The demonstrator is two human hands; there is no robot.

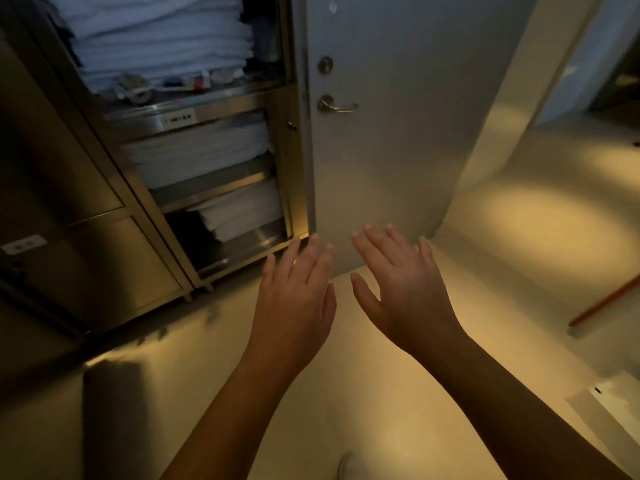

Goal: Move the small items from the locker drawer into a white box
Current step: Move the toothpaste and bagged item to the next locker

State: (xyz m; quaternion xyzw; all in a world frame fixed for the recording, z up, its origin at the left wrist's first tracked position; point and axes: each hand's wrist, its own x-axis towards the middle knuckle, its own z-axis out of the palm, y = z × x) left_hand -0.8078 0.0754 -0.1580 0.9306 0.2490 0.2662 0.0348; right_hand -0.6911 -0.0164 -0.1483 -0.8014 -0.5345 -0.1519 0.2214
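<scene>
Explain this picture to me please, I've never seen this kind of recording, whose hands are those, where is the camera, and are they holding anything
There is no machine here. One wide-angle camera sits on a person's head and looks forward and down, so you see that person's own two arms stretched out in front. The left hand and the right hand are both spread flat, fingers straight, holding nothing and touching nothing that I can see. Below them is a pale floor. On the left stands a metal cabinet with open shelves of folded cloth. Some small items lie on the upper shelf, too blurred to name. Beside the cabinet is a grey door with a lever handle.
</scene>
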